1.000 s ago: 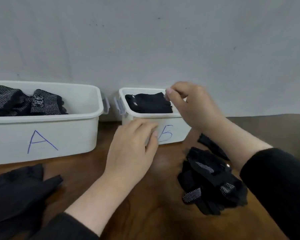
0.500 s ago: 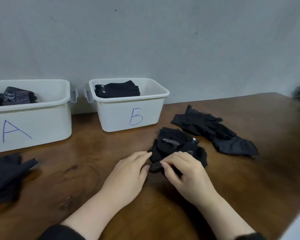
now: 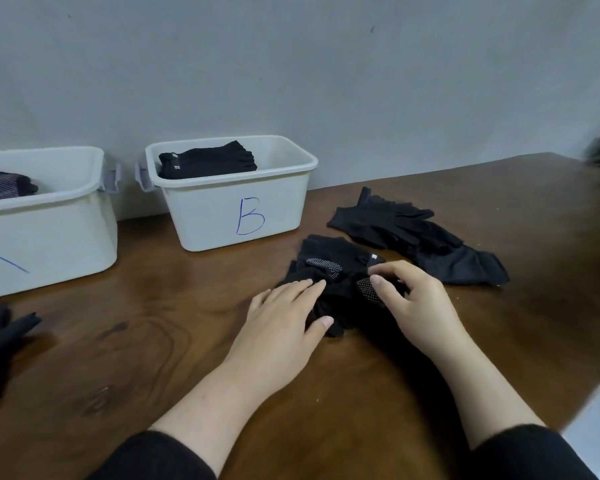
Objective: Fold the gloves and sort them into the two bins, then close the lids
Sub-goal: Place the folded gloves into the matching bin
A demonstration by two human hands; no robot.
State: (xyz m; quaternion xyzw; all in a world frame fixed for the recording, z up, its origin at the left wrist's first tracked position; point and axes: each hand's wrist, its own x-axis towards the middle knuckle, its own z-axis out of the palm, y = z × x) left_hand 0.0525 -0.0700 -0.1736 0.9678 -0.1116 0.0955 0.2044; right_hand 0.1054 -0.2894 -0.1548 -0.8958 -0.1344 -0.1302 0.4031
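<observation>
Wooden table (image 3: 153,341) — white bin (image 3: 236,209) marked "B", both hands on dotted gloves (image 3: 333,268).

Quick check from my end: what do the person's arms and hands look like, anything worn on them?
Both hands are bare: left hand, right hand, with no gloves, rings or watch visible. Forearms are uncovered; black sleeves, left sleeve and right sleeve, sit pushed up near the elbows.
</observation>
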